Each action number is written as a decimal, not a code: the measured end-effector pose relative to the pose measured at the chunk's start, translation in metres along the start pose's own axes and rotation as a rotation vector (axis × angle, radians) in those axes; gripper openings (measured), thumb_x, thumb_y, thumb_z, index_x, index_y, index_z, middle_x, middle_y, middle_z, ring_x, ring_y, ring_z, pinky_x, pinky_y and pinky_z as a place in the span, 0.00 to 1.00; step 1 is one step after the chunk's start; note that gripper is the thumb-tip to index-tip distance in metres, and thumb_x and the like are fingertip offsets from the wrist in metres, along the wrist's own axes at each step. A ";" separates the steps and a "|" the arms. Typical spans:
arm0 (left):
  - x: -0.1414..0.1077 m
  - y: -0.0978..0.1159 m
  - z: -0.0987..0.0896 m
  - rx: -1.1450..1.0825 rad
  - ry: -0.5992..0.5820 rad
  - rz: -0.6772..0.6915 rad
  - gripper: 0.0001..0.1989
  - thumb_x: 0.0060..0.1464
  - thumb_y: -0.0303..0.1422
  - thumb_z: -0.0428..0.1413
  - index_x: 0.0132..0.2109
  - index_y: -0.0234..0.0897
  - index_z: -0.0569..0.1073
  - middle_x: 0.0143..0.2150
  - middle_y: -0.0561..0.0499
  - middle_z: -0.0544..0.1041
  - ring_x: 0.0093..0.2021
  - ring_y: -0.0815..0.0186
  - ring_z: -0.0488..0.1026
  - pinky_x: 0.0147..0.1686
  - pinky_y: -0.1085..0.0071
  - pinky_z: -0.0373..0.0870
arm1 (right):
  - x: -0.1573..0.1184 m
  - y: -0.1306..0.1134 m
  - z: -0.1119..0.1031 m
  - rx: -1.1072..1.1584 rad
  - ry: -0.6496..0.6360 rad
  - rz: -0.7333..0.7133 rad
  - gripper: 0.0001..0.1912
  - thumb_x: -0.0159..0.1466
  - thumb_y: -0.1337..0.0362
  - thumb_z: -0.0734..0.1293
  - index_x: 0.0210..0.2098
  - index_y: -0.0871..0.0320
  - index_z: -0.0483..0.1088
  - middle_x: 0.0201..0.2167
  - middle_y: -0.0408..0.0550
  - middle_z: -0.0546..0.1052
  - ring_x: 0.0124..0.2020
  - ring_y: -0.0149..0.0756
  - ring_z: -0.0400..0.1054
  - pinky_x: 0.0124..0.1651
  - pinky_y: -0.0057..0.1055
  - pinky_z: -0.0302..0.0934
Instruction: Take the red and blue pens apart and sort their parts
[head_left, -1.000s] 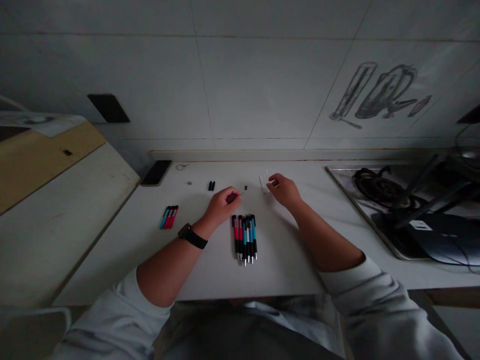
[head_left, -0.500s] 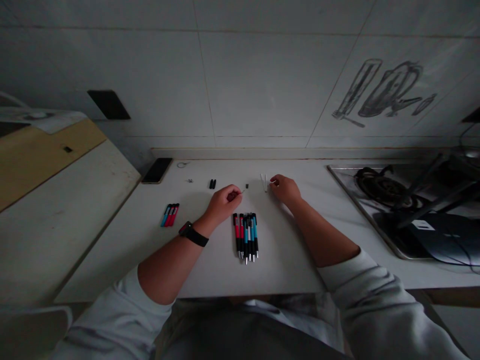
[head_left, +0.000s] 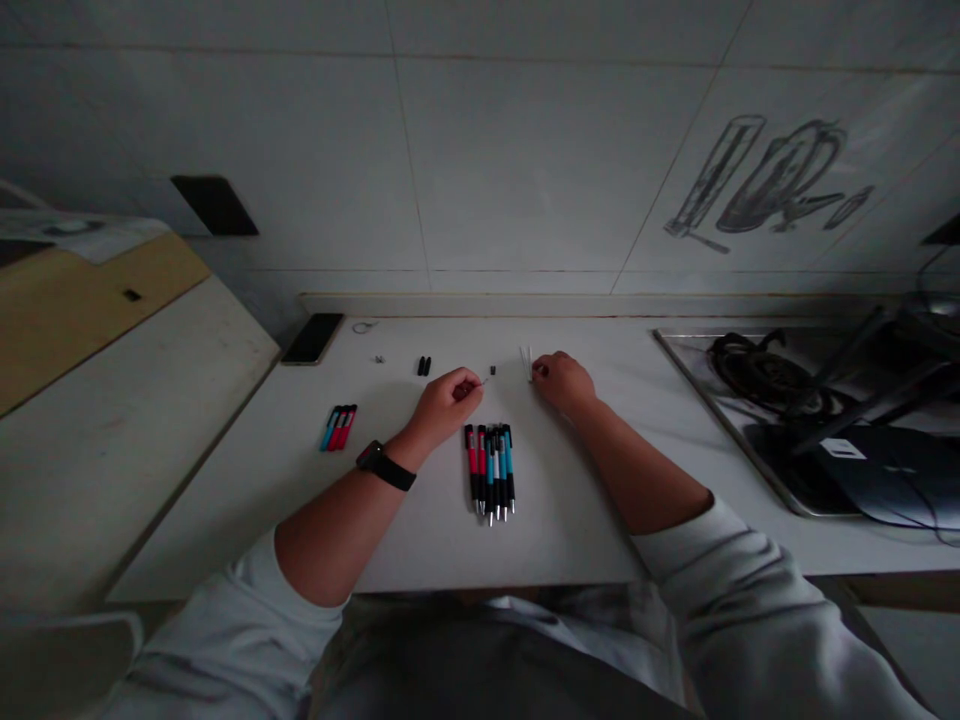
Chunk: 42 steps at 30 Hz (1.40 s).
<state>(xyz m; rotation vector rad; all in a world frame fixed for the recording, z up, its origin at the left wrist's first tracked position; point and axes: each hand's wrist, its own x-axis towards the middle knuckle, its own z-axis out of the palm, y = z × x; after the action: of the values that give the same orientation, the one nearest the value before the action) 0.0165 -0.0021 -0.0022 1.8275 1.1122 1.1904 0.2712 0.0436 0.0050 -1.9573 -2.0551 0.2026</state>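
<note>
My left hand (head_left: 452, 397) is closed in a pinch, and a thin wire-like piece (head_left: 485, 381) sticks out from its fingertips. To the right, my right hand (head_left: 563, 381) has its fingers curled at the near end of thin whitish pen refills (head_left: 526, 362) lying on the counter; the fingertips are partly hidden. Between the hands lies a tiny dark part (head_left: 493, 370). Several click pens (head_left: 492, 472), red, blue and white with black grips, lie in a row closer to me. Left of my left hand are two black pen grips (head_left: 424, 366), small metal tips (head_left: 379, 359) and blue and red pen barrels (head_left: 339, 428).
A phone (head_left: 313, 339) lies at the counter's back left, near a thin ring (head_left: 364, 327). The white counter (head_left: 420, 550) meets a tiled wall behind. A gas stove (head_left: 780, 375) with dark items on it stands at right, and a pale cabinet (head_left: 135, 400) at left.
My right hand has moved a little left onto the refills, its fingers drawing closer together. My left hand stays in place with its thin piece.
</note>
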 end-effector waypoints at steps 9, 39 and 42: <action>0.001 0.002 0.000 0.018 0.002 -0.007 0.03 0.59 0.32 0.58 0.38 0.38 0.74 0.32 0.54 0.76 0.34 0.68 0.73 0.37 0.71 0.70 | 0.001 -0.003 0.001 -0.034 -0.002 -0.020 0.15 0.71 0.61 0.63 0.52 0.53 0.79 0.50 0.58 0.77 0.46 0.45 0.74 0.45 0.36 0.65; 0.002 0.000 -0.002 0.045 0.013 -0.005 0.03 0.59 0.33 0.58 0.39 0.38 0.75 0.33 0.54 0.77 0.33 0.68 0.74 0.36 0.71 0.70 | -0.010 -0.015 -0.010 0.235 0.127 -0.135 0.16 0.70 0.62 0.63 0.53 0.54 0.77 0.47 0.53 0.78 0.41 0.40 0.72 0.49 0.37 0.64; 0.001 0.003 -0.002 0.041 0.000 0.015 0.03 0.60 0.32 0.58 0.39 0.38 0.75 0.33 0.53 0.77 0.34 0.67 0.75 0.36 0.71 0.70 | -0.021 -0.033 -0.012 0.535 0.087 -0.338 0.14 0.70 0.57 0.65 0.50 0.52 0.78 0.44 0.50 0.79 0.37 0.37 0.71 0.47 0.35 0.65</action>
<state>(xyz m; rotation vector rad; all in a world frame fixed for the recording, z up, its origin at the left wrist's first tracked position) 0.0156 -0.0019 0.0012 1.8695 1.1329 1.1838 0.2445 0.0193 0.0237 -1.2660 -1.9744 0.5188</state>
